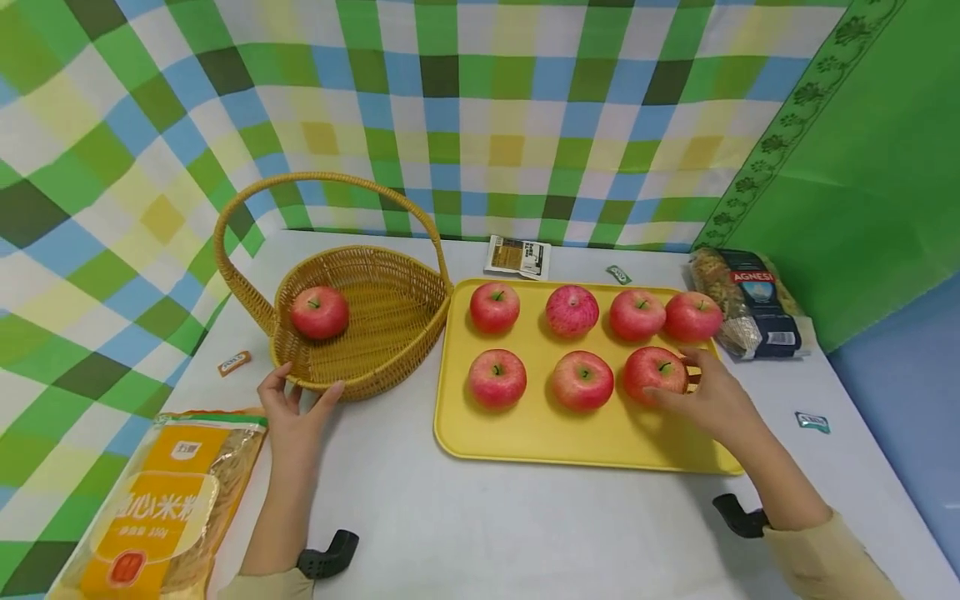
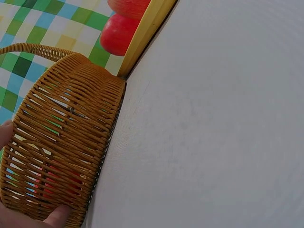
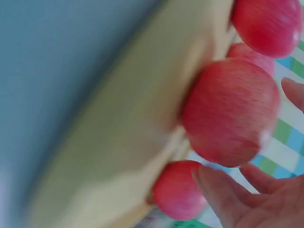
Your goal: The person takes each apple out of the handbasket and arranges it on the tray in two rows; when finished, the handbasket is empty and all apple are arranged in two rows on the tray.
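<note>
My left hand (image 1: 292, 421) grips the near rim of a wicker basket (image 1: 393, 375) with a tall arched handle. In the left wrist view, a fingertip (image 2: 59, 216) touches the woven outer side. One red apple (image 1: 320, 312) lies inside the basket. On the right, my right hand (image 1: 708, 396) is spread around an apple (image 1: 652, 375) in the front row of a yellow tray (image 1: 540, 446). The right wrist view shows a gap between the thumb (image 3: 293, 92) and that apple (image 3: 232, 114). Several other apples (image 1: 497, 379) sit in two rows on the tray.
A noodle packet (image 1: 165, 500) lies front left, and a pasta bag (image 1: 750, 300) stands right of the tray. A small sachet (image 1: 517, 257) lies behind the tray. Small wrapped pieces (image 1: 234, 362) are scattered around. Checked cloth (image 1: 480, 125) hangs at the back.
</note>
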### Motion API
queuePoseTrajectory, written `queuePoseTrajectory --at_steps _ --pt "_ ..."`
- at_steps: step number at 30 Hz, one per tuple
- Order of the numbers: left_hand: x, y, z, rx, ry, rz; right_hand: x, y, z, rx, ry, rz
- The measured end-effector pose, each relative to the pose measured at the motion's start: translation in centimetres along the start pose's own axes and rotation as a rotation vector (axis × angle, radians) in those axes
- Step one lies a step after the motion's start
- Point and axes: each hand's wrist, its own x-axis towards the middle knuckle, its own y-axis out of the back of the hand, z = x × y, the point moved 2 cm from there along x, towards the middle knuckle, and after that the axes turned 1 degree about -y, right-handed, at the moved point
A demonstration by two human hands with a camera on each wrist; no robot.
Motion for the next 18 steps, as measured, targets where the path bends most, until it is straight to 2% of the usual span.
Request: queuePoseTrajectory --at_steps 3,5,8,12,18 --pt "0.1 0.0 0.0 0.017 0.008 0.0 -0.2 0.6 -1.9 -0.031 0.08 0.117" --pt "0.2 0.0 -0.1 0.028 0.007 0.002 -0.4 0.8 -3.8 -0.008 0.158 0.196" --pt "0.3 0.1 -0.2 0.033 0.0 0.005 -0.3 0.2 -7.6 0.045 0.264 0.243" --pt "0.4 0.1 -0.2 0.039 0.003 0.012 0.6 -2.0 -13.3 0.102 0.371 0.2" --pt "0.5 0.0 -0.3 0.047 0.01 0.004 2.6 -7.4 -21.7 0.213 0.537 0.019"
